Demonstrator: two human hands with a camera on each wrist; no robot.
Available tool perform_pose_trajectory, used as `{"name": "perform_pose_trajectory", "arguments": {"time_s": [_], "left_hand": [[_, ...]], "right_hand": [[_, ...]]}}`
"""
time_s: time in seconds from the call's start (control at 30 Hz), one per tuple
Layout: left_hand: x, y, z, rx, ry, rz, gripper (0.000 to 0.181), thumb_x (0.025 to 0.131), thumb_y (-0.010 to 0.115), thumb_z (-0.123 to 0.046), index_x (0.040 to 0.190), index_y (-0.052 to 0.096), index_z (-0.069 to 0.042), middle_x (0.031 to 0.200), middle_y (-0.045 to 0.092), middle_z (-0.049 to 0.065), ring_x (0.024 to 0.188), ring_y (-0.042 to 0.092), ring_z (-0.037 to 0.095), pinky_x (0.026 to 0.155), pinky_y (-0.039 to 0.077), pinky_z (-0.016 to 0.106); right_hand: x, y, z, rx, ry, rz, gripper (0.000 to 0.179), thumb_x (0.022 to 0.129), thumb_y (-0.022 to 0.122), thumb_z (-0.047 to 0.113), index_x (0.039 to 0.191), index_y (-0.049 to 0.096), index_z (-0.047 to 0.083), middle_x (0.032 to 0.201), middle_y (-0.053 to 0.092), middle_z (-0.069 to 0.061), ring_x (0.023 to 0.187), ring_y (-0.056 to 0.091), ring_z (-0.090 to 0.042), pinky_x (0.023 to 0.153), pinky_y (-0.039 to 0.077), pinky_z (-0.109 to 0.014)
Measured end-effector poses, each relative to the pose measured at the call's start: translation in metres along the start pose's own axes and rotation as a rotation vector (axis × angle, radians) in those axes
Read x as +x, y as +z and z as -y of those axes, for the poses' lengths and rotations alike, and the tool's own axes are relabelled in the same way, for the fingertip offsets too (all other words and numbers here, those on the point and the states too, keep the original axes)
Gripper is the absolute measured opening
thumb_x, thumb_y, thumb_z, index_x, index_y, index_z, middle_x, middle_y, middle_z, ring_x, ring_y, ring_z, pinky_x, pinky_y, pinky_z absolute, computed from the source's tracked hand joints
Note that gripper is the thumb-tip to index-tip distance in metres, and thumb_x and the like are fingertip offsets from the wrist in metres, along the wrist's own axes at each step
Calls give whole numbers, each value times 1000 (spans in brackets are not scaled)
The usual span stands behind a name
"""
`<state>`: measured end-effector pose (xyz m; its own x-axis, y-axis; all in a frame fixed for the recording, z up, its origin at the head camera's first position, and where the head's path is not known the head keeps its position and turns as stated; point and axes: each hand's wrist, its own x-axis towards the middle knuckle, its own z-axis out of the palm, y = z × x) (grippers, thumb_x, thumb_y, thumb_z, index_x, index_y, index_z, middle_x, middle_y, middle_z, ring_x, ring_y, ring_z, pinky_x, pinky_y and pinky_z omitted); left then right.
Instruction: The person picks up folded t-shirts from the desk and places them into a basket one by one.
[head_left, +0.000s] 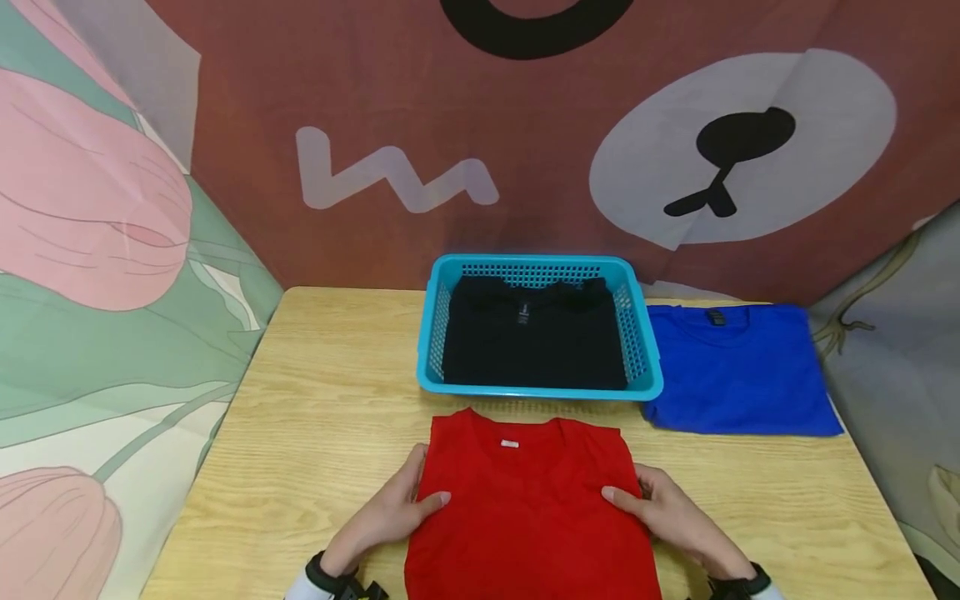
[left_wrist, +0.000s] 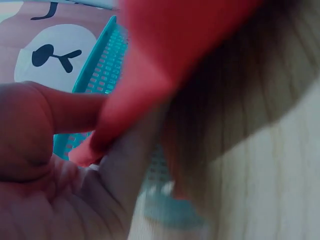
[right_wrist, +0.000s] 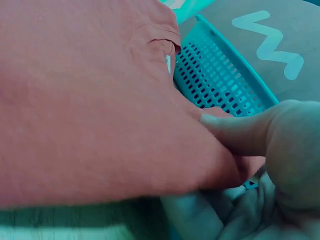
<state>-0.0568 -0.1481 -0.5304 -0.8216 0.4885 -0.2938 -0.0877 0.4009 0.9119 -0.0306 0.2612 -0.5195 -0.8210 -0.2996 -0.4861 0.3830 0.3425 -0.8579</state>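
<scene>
A folded red T-shirt (head_left: pixel 525 508) is held by its two sides in front of the basket, collar with a white label facing away from me. My left hand (head_left: pixel 397 500) grips its left edge, thumb on top and fingers underneath. On the right edge, my right hand (head_left: pixel 667 508) pinches the cloth the same way, as the right wrist view shows with the thumb (right_wrist: pixel 240 130) over the fabric. From the left wrist view, the shirt's underside is lifted above the wood. Beyond it stands a blue plastic basket (head_left: pixel 540 392) with a folded black T-shirt (head_left: pixel 532 342) inside.
A folded blue T-shirt (head_left: pixel 738 375) lies right of the basket, against its side. All this is on a light wooden table (head_left: pixel 315 400). A brown cloth with a bear's face (head_left: pixel 375 83) hangs behind, and a floral cloth (head_left: pixel 90 333) hangs at the left.
</scene>
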Motion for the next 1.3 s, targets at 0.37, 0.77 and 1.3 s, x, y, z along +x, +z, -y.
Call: {"name": "perform_pose_trajectory", "arguments": {"time_s": [0.37, 0.77, 1.3], "left_hand": [[-11, -3, -13, -172, 98, 37, 46, 99, 58, -14, 139, 34, -17, 130, 63, 8, 106, 69, 19, 87, 57, 28], [-20, -13, -50, -215, 127, 43, 47, 99, 59, -17, 138, 34, -21, 126, 64, 7, 105, 70, 21, 82, 60, 35], [-18, -34, -89, -226, 246, 59, 52, 99, 58, -10, 141, 30, -18, 129, 60, 15, 102, 71, 26, 77, 61, 39]], "right_hand": [[-14, 0, 11, 45, -43, 13, 53, 100, 57, 32, 142, 45, 2, 136, 58, -17, 111, 65, -16, 90, 56, -28], [-37, -19, 40, 78, -14, 64, 55, 104, 48, 33, 144, 35, -4, 114, 69, -16, 90, 73, -32, 78, 61, -41], [-46, -39, 80, 14, -129, 59, 54, 107, 42, 31, 151, 25, 4, 124, 63, -8, 103, 70, -27, 83, 60, -40]]}}
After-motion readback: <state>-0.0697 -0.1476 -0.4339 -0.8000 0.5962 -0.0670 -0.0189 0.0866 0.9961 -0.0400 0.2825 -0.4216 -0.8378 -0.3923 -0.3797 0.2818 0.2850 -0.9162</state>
